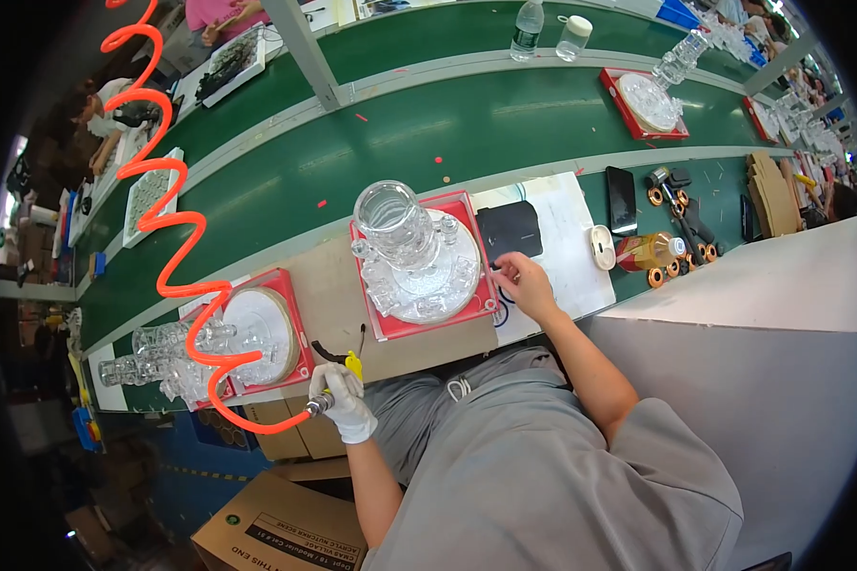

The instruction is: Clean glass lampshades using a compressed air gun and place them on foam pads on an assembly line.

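Note:
My left hand (348, 404), in a white glove, is closed around a yellow-and-black air blow gun (354, 365). An orange coiled hose (200, 228) runs to the gun's fitting. Bare, my right hand (524, 284) has its fingers curled together at the right edge of a red tray (381, 326). Something small and dark shows at the fingertips, too small to name. On that tray, a round white base (462, 276) carries clear plastic parts and a clear stepped cylinder (395, 224) standing upright. Beside my right hand lies a blue loop (505, 309), partly hidden.
Left, another red tray (300, 328) bears a round base and clear parts lying sideways. A black pouch (510, 229), phone (621, 201), white case (602, 246) and orange-labelled bottle (649, 251) lie to the right. Beyond runs a green conveyor belt (514, 124). A cardboard box (276, 519) sits low.

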Demonstrator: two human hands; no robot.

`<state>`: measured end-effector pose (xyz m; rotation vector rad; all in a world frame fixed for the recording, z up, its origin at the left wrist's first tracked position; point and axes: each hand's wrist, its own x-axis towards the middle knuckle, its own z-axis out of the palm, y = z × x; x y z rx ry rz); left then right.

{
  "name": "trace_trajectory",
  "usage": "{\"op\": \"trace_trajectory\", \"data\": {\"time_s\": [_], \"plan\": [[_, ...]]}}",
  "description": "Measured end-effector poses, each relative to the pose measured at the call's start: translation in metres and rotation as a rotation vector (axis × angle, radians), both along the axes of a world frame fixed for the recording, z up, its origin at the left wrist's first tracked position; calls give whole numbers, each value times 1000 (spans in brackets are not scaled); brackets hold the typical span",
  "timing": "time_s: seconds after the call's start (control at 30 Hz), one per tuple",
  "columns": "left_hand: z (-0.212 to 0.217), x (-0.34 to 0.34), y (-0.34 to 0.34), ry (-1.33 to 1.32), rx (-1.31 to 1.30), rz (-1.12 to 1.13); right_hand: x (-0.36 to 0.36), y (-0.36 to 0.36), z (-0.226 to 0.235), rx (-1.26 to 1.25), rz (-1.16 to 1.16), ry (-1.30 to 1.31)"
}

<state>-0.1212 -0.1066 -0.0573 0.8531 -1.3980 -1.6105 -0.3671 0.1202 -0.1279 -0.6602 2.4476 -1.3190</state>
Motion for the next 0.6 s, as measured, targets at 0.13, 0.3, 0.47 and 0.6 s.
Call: {"op": "trace_trajectory", "data": {"time_s": [0.13,0.3,0.47,0.6], "plan": [[4,-3,0,-9,6,-19,-4,-16,6,77,9,28],[2,-4,-3,-4,8,-11,-12,-27,2,203,-57,121],[-3,0,-7,42,-15,-17,-23,-28,3,206,-112,153],[-6,3,-12,61,5,-10,-34,-15,-9,172,-212,7]]}}
